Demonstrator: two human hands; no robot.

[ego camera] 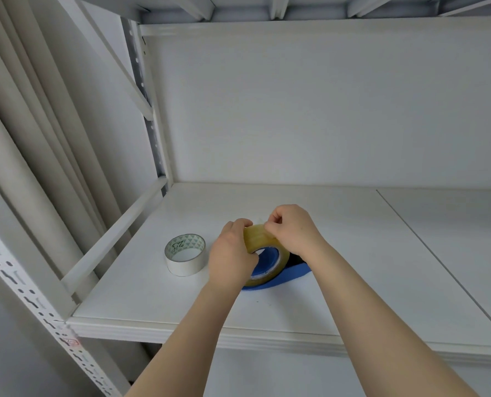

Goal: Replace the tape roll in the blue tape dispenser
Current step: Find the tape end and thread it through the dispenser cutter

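Tape roll (267, 253) gripped by both hands; white roll's (185, 254) handwriting illegible.

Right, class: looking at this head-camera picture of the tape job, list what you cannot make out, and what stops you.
Head view only:
- Blue tape dispenser: mostly hidden under the yellowish tape roll and both hands; its cutter is unseen.
- Tape's loose end: covered by the right hand.
- Left hand fingertips: behind the roll.
- Writing inside the white roll: too small.

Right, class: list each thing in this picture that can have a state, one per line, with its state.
Clear tape roll: seated on the blue dispenser, held in both hands.
Blue tape dispenser: lying on the shelf, loaded.
White roll: lying flat, untouched.
Left hand: steadying the roll.
Right hand: pinching at the roll's top.
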